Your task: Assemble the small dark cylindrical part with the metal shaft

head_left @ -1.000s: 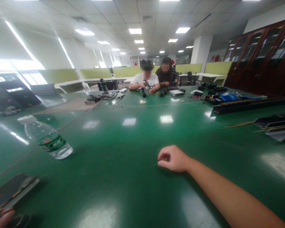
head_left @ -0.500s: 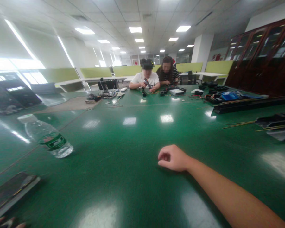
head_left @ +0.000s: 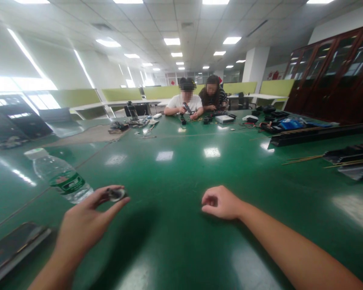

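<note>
My left hand (head_left: 87,219) is raised above the table, thumb and fingers closed on a small round dark piece with a shiny pale ring-like face (head_left: 116,195). Its exact kind is too blurred to tell. Just behind that hand a clear plastic water bottle (head_left: 59,173) with a green label and white cap stands, looking tilted at the edge of the view; the hand hides part of its base. My right hand (head_left: 222,202) rests on the green tabletop (head_left: 166,177), fingers curled in toward the thumb, and I see nothing in it.
A dark flat device like a phone (head_left: 16,249) lies at the lower left. Dark trays with thin rods (head_left: 347,159) sit at the right, and a blue bundle (head_left: 292,123) beyond them. Across the table, two people (head_left: 184,104) lean over small parts.
My left hand has come up from the lower left corner into view, carrying the small round piece. My right hand stays in place, still curled on the table.
</note>
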### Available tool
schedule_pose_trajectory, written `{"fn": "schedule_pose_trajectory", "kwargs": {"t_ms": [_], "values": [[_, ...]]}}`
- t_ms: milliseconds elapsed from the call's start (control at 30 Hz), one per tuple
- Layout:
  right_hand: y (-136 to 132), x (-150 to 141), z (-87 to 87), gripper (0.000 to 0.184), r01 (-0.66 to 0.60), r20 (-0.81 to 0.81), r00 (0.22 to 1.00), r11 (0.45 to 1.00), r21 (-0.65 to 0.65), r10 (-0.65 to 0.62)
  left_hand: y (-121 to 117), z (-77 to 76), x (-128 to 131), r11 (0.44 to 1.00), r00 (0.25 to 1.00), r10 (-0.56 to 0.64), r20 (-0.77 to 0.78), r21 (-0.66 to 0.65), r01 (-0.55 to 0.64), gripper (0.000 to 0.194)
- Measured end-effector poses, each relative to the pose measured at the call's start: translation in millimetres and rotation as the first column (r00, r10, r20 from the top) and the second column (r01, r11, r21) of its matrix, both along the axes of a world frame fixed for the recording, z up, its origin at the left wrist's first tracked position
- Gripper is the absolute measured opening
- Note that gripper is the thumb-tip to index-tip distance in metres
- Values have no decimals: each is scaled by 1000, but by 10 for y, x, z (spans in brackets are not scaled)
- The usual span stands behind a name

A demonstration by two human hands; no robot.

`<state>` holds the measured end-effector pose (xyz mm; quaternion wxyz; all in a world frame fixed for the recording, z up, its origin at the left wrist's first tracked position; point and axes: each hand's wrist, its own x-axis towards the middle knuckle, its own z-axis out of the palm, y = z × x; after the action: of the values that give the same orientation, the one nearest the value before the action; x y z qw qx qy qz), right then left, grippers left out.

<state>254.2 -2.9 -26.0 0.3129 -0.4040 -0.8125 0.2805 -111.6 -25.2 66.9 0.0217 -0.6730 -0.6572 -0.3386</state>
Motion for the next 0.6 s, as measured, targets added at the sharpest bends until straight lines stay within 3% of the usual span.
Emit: {"fn": "schedule_pose_trajectory", "kwargs": {"t_ms": [67, 133, 267, 400, 600], "values": [[2, 3, -1, 13, -7, -12, 1000, 1000, -6, 7, 206, -44, 453, 971, 971, -222, 85, -66, 228, 40], [3, 6, 0, 13, -11, -23, 1000, 1000, -6, 11, 359, -172, 899, 895, 892, -409, 193, -104, 433, 34], [5, 13, -6, 10, 20, -42, 999, 1000, 5, -20, 434, -580, 1487, 782, 772, -553, 313, -126, 611, 25], [17, -3, -29, 9, -5, -91, 996, 1000, -11, 4, 331, -837, 1574, 697, 691, -660, 294, -105, 710, 21], [-15, -66, -25, 10, -70, -135, 989, 998, -4, 68, 308, -829, 1445, 693, 683, -702, 202, -29, 720, 26]]}}
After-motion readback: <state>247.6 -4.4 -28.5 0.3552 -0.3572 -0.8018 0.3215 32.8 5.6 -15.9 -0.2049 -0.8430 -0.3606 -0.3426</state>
